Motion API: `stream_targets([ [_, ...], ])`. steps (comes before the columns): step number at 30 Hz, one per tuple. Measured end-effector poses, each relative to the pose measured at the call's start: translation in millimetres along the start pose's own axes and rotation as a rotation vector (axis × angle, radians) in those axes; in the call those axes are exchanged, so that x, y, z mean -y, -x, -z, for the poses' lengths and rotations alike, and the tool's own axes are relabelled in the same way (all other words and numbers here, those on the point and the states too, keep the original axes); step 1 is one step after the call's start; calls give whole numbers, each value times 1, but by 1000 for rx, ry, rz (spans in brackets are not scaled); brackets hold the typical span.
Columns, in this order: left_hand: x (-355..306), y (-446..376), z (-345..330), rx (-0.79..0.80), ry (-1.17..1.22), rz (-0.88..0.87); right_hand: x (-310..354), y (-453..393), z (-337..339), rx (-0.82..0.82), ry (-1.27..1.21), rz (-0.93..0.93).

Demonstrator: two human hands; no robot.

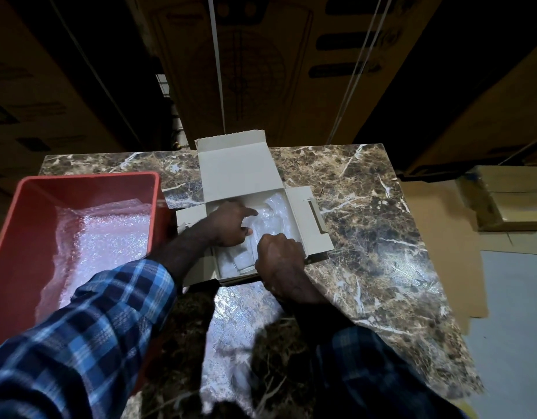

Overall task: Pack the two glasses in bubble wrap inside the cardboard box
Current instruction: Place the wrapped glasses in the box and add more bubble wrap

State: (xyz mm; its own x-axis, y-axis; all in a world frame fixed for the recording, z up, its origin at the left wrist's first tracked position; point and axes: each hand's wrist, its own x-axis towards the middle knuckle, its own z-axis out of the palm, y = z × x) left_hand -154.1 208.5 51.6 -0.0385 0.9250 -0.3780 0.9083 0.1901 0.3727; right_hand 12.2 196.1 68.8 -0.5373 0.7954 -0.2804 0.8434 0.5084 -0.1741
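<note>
We note both hands in the open box (242, 173) at table centre, left hand (231, 222) pressing with pointed fingers, right hand (279, 252) fisted on the wrap (273, 219); glasses inside judged fragile, slippery, best gripped around padded middles.

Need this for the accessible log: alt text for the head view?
Both hands reach into an open cardboard box on a marble table, left hand and right hand on bubble wrap. A red bin sits left.
</note>
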Motion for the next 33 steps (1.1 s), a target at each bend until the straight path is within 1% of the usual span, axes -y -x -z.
stream_targets([
  [4, -1, 0, -1, 13, 11, 27, 4, -4, 1, 6, -14, -11],
  [5, 0, 0, -1, 10, 7, 23, 3, -2, 1, -23, -34, -10],
  [7, 2, 1, -3, 11, 0, 21, 0, -1, -3, -154, -70, 5],
  [9, 3, 0, -3, 18, -6, 15, -3, -1, -7, -236, -86, -16],
  [12, 3, -1, 1, 49, -12, 0, -6, 2, -14, -207, -139, -29],
  [15, 1, -2, 6, 80, -14, -14, -8, 2, -17, -199, -138, -15],
  [17, -2, 0, 6, 63, -19, -9, -10, 0, -14, -187, -151, -8],
  [20, -6, 8, -5, -38, -36, 26, -14, -1, -10, -180, -219, -13],
  [23, -11, 14, -15, -93, 2, 20, -17, 1, -11, -151, -264, 13],
  [26, -14, 23, -14, -150, 17, 8, -18, 4, 3, -153, -360, 13],
  [29, -18, 43, -15, -298, 63, 17, -20, 15, 21, -243, -453, -22],
  [33, -26, 89, -22, -527, 107, -45, -22, 45, 26, -373, -561, -20],
])
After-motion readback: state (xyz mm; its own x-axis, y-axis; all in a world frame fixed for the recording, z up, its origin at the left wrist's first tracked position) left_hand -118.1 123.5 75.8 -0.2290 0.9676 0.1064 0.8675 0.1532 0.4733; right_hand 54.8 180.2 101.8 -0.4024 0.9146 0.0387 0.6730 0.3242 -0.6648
